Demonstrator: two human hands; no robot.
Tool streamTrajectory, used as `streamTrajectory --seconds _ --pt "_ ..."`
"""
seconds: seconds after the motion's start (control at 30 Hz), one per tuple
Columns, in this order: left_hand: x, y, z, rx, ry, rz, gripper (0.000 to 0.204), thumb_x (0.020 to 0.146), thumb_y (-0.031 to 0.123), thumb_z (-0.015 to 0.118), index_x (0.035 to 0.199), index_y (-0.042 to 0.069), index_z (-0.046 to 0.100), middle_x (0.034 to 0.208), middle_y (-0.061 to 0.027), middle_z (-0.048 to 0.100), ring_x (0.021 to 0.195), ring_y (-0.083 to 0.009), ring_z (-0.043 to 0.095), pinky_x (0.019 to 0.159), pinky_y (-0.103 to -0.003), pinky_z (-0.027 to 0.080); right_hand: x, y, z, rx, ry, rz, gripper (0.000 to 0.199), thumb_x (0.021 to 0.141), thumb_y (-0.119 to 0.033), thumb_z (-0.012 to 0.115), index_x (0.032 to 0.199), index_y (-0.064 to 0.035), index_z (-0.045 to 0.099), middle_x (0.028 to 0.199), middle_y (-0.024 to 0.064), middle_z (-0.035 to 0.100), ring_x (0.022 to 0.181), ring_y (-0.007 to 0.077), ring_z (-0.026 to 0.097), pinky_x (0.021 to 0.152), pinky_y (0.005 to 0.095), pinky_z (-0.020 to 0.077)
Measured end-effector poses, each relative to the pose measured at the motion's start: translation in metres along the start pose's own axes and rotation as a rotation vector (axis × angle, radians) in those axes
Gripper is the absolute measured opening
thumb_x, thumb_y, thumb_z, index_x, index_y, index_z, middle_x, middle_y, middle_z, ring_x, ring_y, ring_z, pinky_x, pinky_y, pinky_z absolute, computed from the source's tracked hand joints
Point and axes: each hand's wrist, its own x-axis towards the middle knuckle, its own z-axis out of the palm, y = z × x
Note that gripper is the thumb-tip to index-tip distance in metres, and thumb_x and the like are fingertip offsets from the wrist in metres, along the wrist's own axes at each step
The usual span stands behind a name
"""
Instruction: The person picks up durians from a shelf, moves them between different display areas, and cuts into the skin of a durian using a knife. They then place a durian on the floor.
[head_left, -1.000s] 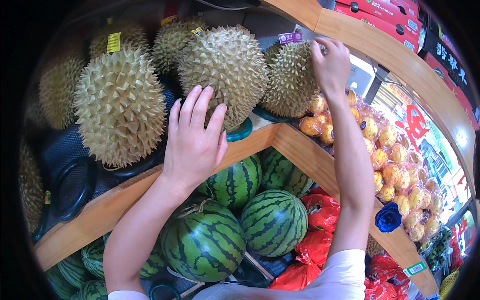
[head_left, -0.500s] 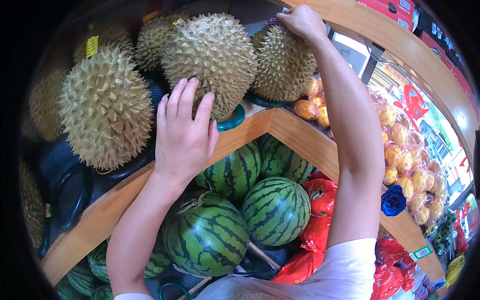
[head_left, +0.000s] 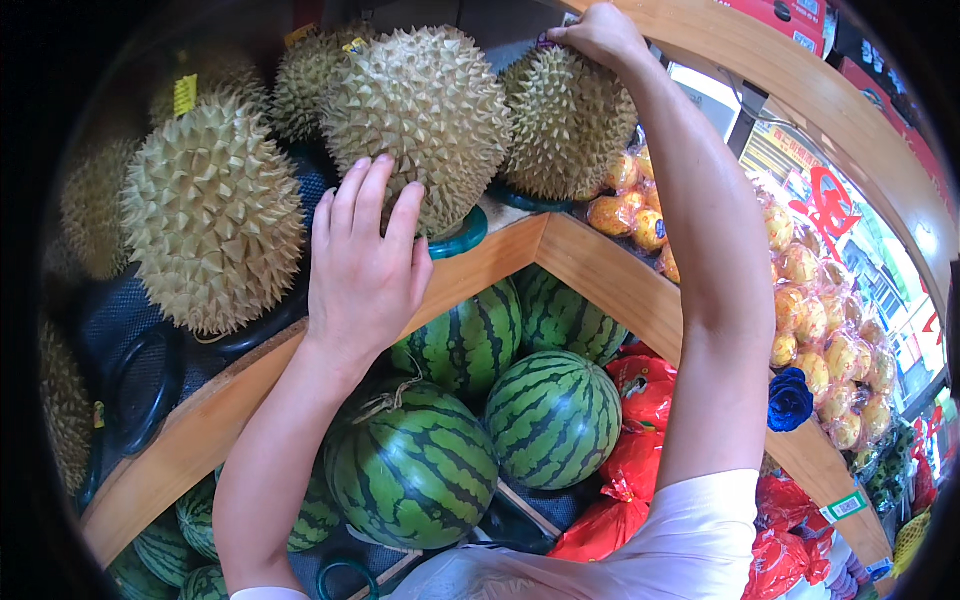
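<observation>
My right hand (head_left: pixel 606 38) reaches to the top of a greenish durian (head_left: pixel 566 125) at the back right. Its fingers are closed round the stem end, where a bit of purple shows; the fingertips are partly hidden. My left hand (head_left: pixel 362 255) lies with fingers stretched and apart against the lower left side of a large pale durian (head_left: pixel 418 115) in the middle. That durian sits on a teal ring (head_left: pixel 462 233). Left of my left hand stands another big durian (head_left: pixel 213 215), with a yellow tag (head_left: pixel 185 95) at its top.
A wooden shelf edge (head_left: pixel 500 247) runs in front of the durians. Below it lie several striped watermelons (head_left: pixel 553 420) and red bags (head_left: pixel 625 470). Wrapped yellow fruit (head_left: pixel 800 315) fills the right side, near a blue artificial rose (head_left: pixel 790 400). A dark ring (head_left: pixel 145 390) lies at left.
The durian under my right hand has turned slightly, and that hand has shifted a little with it. My left hand keeps nearly the same place.
</observation>
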Motion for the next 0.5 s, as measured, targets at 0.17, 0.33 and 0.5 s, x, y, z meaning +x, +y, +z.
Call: streamTrajectory --seconds 0.17,0.33,0.5 --pt "-0.001 0.009 0.006 -0.121 0.223 0.191 0.042 0.076 -0.001 0.068 0.117 0.001 0.064 0.132 -0.0201 0.057 0.126 -0.04 0.054 0.106 -0.05 0.045 0.017 0.015 -0.006 -0.18 -0.058 -0.019 0.059 0.08 -0.059 0.074 0.092 -0.0016 0.078 0.093 0.0215 0.074 0.092 0.0333 0.072 0.085 0.0432 0.0547" --pt "-0.003 0.091 0.054 -0.948 -0.184 -0.342 0.038 0.089 0.005 0.067 0.125 -0.004 0.06 0.118 -0.0188 0.065 0.109 -0.0281 0.067 0.093 -0.038 0.055 0.012 -0.003 -0.02 -0.185 -0.128 -0.015 0.059 0.082 -0.055 0.074 0.099 0.0022 0.076 0.1 0.0208 0.075 0.099 0.0348 0.071 0.088 0.0442 0.0548" --pt "0.05 0.11 0.132 -2.054 0.068 -1.308 0.074 0.089 -0.002 0.062 0.154 0.0 0.027 0.142 -0.0201 0.05 0.126 -0.0283 0.055 0.11 -0.037 0.043 -0.008 -0.017 -0.02 -0.137 -0.072 -0.003 0.054 0.086 -0.049 0.072 0.103 0.0019 0.076 0.105 0.0244 0.073 0.104 0.038 0.07 0.09 0.0454 0.0548"
